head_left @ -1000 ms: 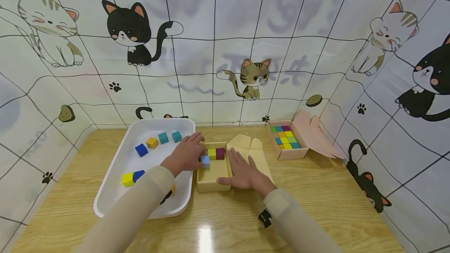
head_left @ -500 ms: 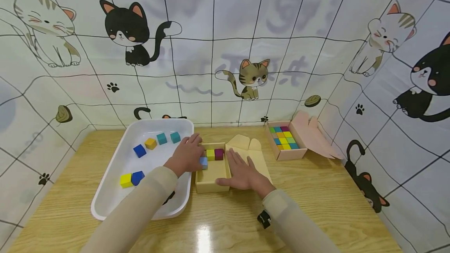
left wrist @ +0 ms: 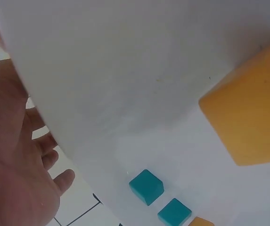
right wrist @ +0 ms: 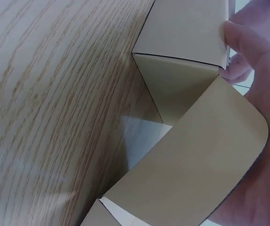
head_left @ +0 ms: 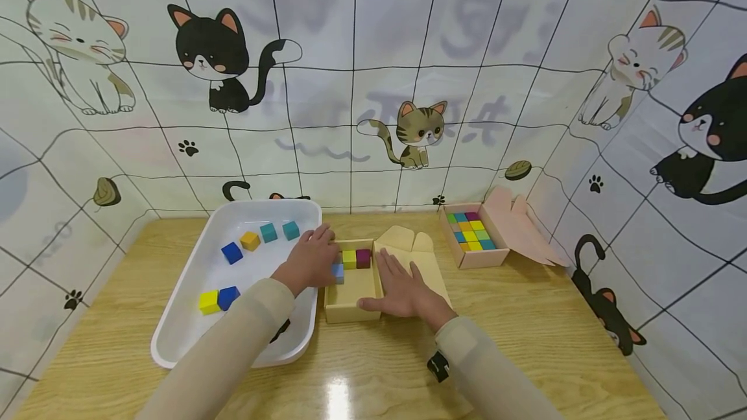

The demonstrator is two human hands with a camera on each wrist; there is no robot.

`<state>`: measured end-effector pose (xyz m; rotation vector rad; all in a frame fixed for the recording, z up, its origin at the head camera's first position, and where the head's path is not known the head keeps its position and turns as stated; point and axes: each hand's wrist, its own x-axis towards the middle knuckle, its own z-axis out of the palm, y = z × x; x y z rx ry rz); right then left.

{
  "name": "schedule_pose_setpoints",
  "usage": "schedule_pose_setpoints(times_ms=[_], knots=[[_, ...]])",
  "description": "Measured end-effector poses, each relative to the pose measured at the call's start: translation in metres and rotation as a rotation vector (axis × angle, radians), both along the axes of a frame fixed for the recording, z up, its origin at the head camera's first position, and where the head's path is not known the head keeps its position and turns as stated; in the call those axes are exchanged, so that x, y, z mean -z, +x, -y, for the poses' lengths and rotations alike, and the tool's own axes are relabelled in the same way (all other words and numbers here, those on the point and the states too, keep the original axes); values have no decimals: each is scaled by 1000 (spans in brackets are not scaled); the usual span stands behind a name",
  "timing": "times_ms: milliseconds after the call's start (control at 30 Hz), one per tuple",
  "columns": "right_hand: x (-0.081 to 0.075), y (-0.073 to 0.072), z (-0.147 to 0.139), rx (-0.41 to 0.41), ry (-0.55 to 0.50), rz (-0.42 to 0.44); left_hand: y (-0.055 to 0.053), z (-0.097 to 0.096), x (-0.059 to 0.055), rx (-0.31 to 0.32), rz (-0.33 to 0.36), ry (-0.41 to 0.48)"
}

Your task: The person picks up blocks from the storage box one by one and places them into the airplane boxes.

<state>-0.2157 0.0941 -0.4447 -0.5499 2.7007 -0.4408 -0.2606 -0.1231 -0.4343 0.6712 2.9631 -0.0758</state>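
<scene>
An open cream cardboard box (head_left: 353, 314) stands in front of me, its lid (head_left: 428, 264) folded out to the right. Inside, against its far wall, are a yellow-green cube (head_left: 349, 259) and a purple cube (head_left: 364, 258). My left hand (head_left: 313, 259) reaches over the box's left wall and holds a light blue cube (head_left: 338, 273) at its fingertips, which are partly hidden. My right hand (head_left: 403, 287) lies with straight fingers along the box's right edge and lid. In the right wrist view its thumb (right wrist: 241, 40) touches the box edge.
A white tray (head_left: 175, 316) on the left holds several loose cubes, including a yellow cube (head_left: 209, 303), a teal cube (head_left: 290, 230) and a large-looking orange cube (left wrist: 252, 108). A pink box (head_left: 481, 259) full of coloured cubes stands at the back right, before the cat-print backdrop (head_left: 321, 102).
The light blue cube has gone slightly lower into the box with my left hand. My right hand has kept its place. The head view has shifted a little.
</scene>
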Motion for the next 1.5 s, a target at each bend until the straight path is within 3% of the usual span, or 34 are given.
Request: schedule_pose_setpoints(times_ms=[133,267,400,567,800,1000,1500], knots=[[0,1,0,1,-3,4,-1,9,-5,22,-31,75],[0,1,0,-1,0,-3,2,24,-18,31,-64,147],[2,0,0,-6,0,-7,6,43,-31,9,-89,182],[3,0,-1,-9,-2,-11,12,74,-38,-17,-139,209],[4,-1,-1,-19,-5,-9,24,116,-40,-90,-124,213],[6,-1,-2,-31,-3,-8,35,141,-37,-129,-76,202],[5,0,-2,-21,2,-15,57,166,-17,-147,7,57]])
